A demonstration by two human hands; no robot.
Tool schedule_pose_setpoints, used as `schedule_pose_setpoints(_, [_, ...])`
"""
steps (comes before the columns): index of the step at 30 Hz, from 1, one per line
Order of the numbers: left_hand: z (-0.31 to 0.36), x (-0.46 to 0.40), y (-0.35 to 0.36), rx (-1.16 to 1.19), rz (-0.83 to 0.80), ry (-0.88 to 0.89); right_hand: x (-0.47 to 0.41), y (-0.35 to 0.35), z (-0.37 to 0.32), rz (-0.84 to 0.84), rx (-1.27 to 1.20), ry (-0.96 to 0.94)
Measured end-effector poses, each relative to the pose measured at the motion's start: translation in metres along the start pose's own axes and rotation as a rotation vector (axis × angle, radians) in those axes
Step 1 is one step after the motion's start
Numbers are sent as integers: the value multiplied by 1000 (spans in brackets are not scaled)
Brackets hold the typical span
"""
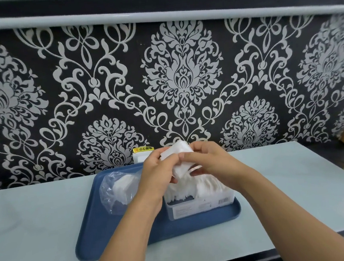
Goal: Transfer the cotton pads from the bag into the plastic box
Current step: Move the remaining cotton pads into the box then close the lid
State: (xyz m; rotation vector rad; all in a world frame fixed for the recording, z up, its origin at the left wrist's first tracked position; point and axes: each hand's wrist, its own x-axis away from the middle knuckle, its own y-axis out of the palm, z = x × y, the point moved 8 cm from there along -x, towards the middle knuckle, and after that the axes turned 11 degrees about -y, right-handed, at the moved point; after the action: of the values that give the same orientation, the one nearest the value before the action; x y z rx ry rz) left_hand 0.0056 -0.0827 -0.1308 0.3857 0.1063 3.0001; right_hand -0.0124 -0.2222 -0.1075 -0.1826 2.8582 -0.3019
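The camera on my head is looking forward and down, sitting close above my left hand (157, 172) and right hand (206, 161).

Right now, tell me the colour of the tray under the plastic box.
Blue tray, clearest in the head view.

A stack of cotton pads (177, 159) is gripped by left hand (157, 174) and right hand (208, 160) above the pad-filled plastic box (200, 202) on a blue tray (122, 234); a bag (118, 189) is seen left.
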Motion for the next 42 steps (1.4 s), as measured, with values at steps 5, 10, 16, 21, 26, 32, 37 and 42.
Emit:
schedule_pose_setpoints(5, [1,-4,7,-72,-106,-62,6,1,8,-30,-113,152])
schedule_pose_setpoints(10, [-5,-9,2,-129,-56,-50,14,-5,20,62,-203,296])
schedule_pose_setpoints(16, [30,10,-16,-353,252,373,16,2,30,130,-83,414])
schedule_pose_setpoints(21, [21,3,-15,-566,267,421,7,23,32,31,516,391])
schedule_pose_setpoints(26, [6,-4,-5,-885,142,357,5,21,28,-28,907,339])
schedule_pose_setpoints(32, [-15,-3,-3,-1214,-86,207,3,29,30,-112,1131,332])
schedule_pose_setpoints(37, [-17,-4,-5,-1203,-77,193,2,26,28,-58,1295,311])
schedule_pose_setpoints(42, [-19,-4,-5,-1197,-73,210,-3,23,28,-35,1312,249])
